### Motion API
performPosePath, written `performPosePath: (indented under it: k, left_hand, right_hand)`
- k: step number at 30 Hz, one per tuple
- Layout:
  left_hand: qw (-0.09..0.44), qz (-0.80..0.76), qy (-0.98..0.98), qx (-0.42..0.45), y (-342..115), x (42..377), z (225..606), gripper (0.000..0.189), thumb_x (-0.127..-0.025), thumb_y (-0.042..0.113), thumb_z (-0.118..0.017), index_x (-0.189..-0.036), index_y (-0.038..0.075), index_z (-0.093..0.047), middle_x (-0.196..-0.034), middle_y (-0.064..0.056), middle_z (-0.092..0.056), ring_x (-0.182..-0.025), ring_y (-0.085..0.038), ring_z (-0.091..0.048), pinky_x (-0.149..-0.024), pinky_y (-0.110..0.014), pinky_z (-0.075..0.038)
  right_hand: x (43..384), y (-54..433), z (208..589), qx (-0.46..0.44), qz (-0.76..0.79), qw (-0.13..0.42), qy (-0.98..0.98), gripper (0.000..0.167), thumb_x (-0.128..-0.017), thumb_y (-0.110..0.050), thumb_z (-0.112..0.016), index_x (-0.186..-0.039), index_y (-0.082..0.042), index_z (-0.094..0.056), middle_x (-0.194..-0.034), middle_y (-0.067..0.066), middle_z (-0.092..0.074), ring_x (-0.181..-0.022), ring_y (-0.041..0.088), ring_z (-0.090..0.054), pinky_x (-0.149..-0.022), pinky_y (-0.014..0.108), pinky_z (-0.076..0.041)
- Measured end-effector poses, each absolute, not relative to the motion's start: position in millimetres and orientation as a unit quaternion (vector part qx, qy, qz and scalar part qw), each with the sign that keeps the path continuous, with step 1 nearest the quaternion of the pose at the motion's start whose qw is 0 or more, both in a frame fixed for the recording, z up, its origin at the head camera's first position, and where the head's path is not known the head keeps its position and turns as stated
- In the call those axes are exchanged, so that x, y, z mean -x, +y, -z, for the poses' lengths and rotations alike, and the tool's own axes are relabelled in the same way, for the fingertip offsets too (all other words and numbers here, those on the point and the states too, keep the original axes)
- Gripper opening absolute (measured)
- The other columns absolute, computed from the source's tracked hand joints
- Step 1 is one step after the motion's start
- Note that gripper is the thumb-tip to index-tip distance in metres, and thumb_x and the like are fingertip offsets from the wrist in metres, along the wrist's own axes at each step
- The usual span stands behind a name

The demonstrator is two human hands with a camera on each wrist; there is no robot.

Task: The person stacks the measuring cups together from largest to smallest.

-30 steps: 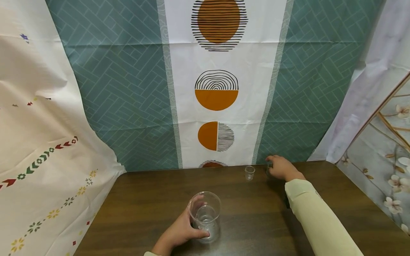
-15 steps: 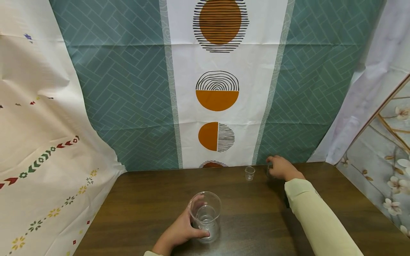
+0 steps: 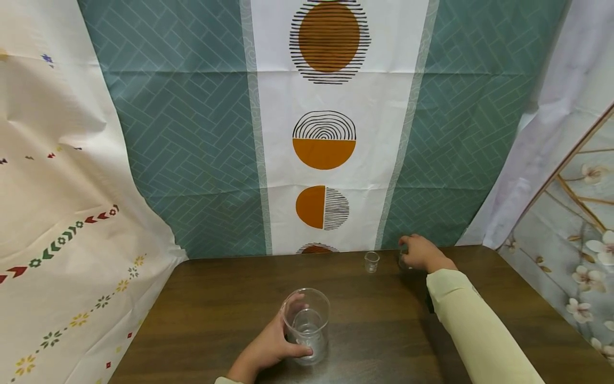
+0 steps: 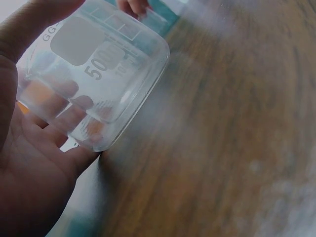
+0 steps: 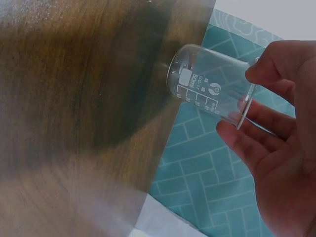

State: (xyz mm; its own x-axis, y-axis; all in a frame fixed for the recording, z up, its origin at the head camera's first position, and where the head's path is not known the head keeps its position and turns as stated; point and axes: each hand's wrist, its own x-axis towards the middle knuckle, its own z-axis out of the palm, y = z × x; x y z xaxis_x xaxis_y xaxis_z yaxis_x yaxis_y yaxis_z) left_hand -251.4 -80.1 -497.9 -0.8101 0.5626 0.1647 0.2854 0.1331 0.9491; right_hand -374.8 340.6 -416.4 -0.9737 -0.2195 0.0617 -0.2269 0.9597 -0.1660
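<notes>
My left hand [image 3: 273, 341] grips a large clear glass beaker [image 4: 123, 64] from its left side, near the front of the table. A smaller round glass rim shows inside that beaker in the head view. By the table's back edge, my right hand [image 3: 422, 253] pinches the rim of a small 50 ml beaker [image 5: 205, 81] between thumb and fingers. Its base appears to be on or just at the tabletop; the hand hides most of it in the head view. Just to the left of it stands another small glass beaker [image 3: 371, 262], upright and untouched.
Everything is on a dark wooden table [image 3: 230, 298]. A teal and white patterned cloth [image 3: 211, 160] hangs right behind its back edge. A cream cloth [image 3: 96, 266] hangs on the left side, and a floral one [image 3: 575, 277] on the right.
The head view has shifted slightly. Both hands keep their hold, with the beakers in nearly the same places.
</notes>
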Motion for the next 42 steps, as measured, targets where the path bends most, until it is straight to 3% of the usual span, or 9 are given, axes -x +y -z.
performPosePath:
  k: [14,23,42]
  left_hand:
    - [0.117,-0.599,0.737,-0.291,-81,250,504,0.103,-0.07,0.016,-0.087,-0.148,0.027,-0.021,-0.145,-0.013,-0.042,-0.128,-0.029,-0.047,-0.096,-0.024,-0.044]
    - [0.102,-0.602,0.728,-0.311,-81,251,506,0.103,-0.07,0.016,-0.087,-0.149,0.022,-0.021,-0.145,-0.018,-0.041,-0.129,-0.04,-0.044,-0.097,-0.025,-0.045]
    - [0.105,-0.596,0.738,-0.298,-81,251,502,0.104,-0.069,0.017,-0.088,-0.148,0.027,-0.021,-0.145,-0.011,-0.043,-0.131,-0.035,-0.044,-0.098,-0.025,-0.043]
  right_hand:
    - [364,332,409,-0.114,-0.099,0.025,-0.988,0.04,-0.085,-0.017,-0.06,-0.121,0.001,-0.059,-0.116,0.025,-0.058,-0.101,0.04,-0.058,-0.084,0.054,-0.048]
    - [361,327,401,-0.108,-0.093,0.022,-0.99,0.041,-0.086,-0.019,-0.062,-0.123,-0.001,-0.059,-0.118,0.024,-0.058,-0.105,0.04,-0.057,-0.087,0.054,-0.047]
    - [356,314,385,-0.144,-0.073,0.05,-0.986,0.038,-0.087,-0.018,-0.061,-0.121,-0.001,-0.06,-0.116,0.023,-0.059,-0.105,0.04,-0.058,-0.089,0.054,-0.047]
